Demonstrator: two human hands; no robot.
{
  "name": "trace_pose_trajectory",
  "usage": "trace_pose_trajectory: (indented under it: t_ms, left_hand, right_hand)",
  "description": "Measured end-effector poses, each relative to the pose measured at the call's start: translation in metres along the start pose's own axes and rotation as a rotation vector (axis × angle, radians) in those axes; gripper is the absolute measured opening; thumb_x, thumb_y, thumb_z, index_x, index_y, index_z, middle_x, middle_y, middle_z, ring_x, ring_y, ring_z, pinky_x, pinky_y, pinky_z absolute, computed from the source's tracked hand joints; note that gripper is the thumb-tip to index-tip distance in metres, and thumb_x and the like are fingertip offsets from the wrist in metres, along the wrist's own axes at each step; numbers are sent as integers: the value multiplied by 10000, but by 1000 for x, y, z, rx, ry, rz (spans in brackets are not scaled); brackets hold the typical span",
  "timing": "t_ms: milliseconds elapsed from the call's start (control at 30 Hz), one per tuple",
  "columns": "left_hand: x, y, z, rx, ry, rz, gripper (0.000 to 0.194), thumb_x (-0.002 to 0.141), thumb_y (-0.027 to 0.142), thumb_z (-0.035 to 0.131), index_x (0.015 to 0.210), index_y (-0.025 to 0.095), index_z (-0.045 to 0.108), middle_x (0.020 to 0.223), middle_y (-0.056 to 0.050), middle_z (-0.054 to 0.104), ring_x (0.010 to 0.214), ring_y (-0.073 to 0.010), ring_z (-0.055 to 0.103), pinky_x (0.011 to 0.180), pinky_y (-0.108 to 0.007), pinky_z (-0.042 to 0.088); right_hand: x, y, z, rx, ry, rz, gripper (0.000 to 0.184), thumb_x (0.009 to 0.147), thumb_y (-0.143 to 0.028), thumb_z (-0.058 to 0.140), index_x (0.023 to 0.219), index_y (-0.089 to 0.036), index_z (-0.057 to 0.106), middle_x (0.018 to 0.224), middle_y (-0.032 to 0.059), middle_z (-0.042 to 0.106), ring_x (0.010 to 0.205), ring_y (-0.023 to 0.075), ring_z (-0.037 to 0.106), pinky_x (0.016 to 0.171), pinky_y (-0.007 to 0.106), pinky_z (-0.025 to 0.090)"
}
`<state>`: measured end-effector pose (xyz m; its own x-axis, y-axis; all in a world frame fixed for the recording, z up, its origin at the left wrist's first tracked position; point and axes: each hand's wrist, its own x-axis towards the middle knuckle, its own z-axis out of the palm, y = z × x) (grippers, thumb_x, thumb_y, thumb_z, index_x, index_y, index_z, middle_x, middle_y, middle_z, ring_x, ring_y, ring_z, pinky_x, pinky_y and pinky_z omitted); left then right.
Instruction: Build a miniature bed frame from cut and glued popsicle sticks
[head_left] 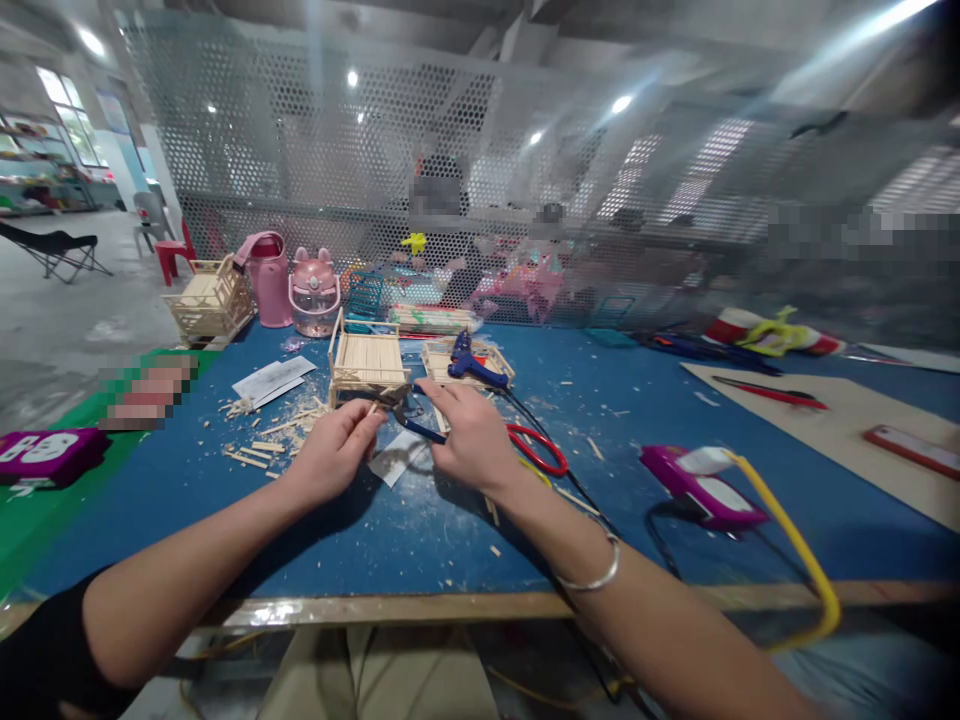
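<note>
- Our left hand (pixel 336 450) pinches a wooden stick (pixel 372 409)
- Our right hand (pixel 478 437) grips blue-handled pliers (pixel 406 406)
- Beyond them, a slatted model (pixel 368 356) stands on our bench (pixel 615 400)

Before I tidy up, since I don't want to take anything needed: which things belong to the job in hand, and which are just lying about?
Likely in use: wooden stick in the left hand, pliers in the right hand, cut sticks, stick frame, glue gun.
Likely just lying about: pink flask, drinking bottle, red chair.
</note>
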<state>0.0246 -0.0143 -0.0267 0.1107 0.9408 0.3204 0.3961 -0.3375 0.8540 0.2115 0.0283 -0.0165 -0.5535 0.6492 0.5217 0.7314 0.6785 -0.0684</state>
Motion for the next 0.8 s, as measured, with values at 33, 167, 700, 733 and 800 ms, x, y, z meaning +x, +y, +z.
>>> trace_pose_trajectory:
  t_ms: [33,167,700,733,800]
  left_hand:
    - [0,-1,-1,21,4,16,305,870,402,390,719,176,526,540,46,472,483,-99,415,494,-216,312]
    - [3,-7,-7,16,-8,17,274,866,376,402,792,173,571,544,46,469,472,-96,401,471,-211,293]
    - [5,-6,-2,-382,-2,-320,161,828,262,407,901,180,524,529,61,442,393,-72,331,369,-179,231]
    - [5,-7,-2,-387,-6,-336,163,825,248,400,916,181,518,546,58,454,395,-72,332,368,-181,231]
    - [5,-9,-1,-379,-15,-342,158,834,250,386,918,184,502,585,48,487,404,-72,335,375,-185,233]
  right_hand:
    - [0,2,-1,53,-17,13,589,676,-201,548,1255,-117,480,985,137,593,906,262,516,785,357,407]
    - [2,10,-7,407,-213,16,588,643,-131,510,1230,-156,514,983,85,633,855,210,560,753,327,436]
    - [0,28,-22,7,-742,48,790,611,-57,492,1379,-167,346,1229,164,505,1128,304,461,934,435,354]
    - [0,27,-21,-12,-742,55,797,609,-56,491,1383,-166,337,1249,166,490,1154,311,440,962,457,324]
    - [-1,26,-21,-43,-733,69,818,599,-53,492,1391,-157,315,1278,169,468,1195,319,400,1014,507,240]
